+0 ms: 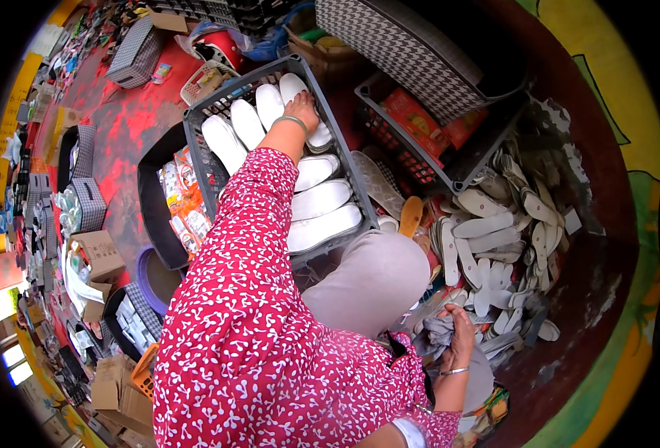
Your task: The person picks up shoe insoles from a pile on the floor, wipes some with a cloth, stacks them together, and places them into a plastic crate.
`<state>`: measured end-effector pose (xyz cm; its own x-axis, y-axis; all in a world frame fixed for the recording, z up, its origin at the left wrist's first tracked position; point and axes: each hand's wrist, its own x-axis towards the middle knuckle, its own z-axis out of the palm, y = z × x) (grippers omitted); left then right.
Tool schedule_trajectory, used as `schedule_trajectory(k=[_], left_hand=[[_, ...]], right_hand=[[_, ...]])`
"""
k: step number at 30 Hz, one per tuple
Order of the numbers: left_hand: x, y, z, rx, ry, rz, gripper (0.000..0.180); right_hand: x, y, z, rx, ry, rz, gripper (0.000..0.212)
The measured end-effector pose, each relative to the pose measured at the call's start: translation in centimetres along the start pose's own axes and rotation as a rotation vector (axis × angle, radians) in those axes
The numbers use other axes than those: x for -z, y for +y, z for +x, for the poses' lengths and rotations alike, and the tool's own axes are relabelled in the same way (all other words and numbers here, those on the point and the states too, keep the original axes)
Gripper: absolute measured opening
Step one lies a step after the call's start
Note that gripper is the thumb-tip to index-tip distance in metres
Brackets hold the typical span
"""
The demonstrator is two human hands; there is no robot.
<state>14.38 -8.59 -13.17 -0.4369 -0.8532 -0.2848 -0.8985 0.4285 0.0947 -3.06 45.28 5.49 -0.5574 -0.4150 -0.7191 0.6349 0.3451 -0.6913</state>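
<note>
Your left hand (300, 112), just short of 12 o'clock, lay palm-down on one stack of white insoles (319, 140); whether its fingers pinched that stack, I could not tell. Seven such stacks showed inside one grey crate (347, 154) at 11 o'clock: four in the far row, with your hand on the rightmost, and three in the near row, to the right of your sleeve. Your right hand (460, 336), at 4 o'clock, was half curled beside one grey cloth (436, 334), and I could not tell whether it gripped it. One bracelet circled each wrist. Your one visible knee (371, 280) stood close to the crate's near end. At 3 o'clock lay a heap of pale insoles (487, 239), too overlapped to count, with one tan insole (410, 215) at its near-left edge. One second crate (397, 151) sat at 2 o'clock, one black tray (152, 196) at 9 o'clock, and one purple basin (143, 274) between 8 and 9.
</note>
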Motion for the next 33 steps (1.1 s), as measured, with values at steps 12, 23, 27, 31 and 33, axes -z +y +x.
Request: schedule_trajectory(k=[12, 23, 27, 31, 33], left_hand=[[0.4, -1.8, 0.4, -0.101, 0.083, -0.168, 0.075], [1.5, 1.2, -3.2, -0.180, -0.200, 0.081, 0.091], [0.8, 2.3, -3.6, -0.062, -0.184, 0.088, 0.096], [0.2, 1.9, -2.5, -0.043, -0.122, 0.175, 0.101], [1.2, 2.7, -3.2, -0.086, -0.094, 0.230, 0.098]], right_hand=[[0.8, -0.4, -0.1, 0.013, 0.024, -0.009, 0.023], [1.0, -0.9, -0.3, 0.011, -0.016, -0.039, 0.020], [1.1, -1.1, -0.5, 0.032, 0.003, -0.066, 0.020], [1.5, -0.9, -0.3, 0.080, -0.022, -0.057, 0.020], [0.9, -1.8, -1.3, 0.091, -0.027, 0.028, 0.020]])
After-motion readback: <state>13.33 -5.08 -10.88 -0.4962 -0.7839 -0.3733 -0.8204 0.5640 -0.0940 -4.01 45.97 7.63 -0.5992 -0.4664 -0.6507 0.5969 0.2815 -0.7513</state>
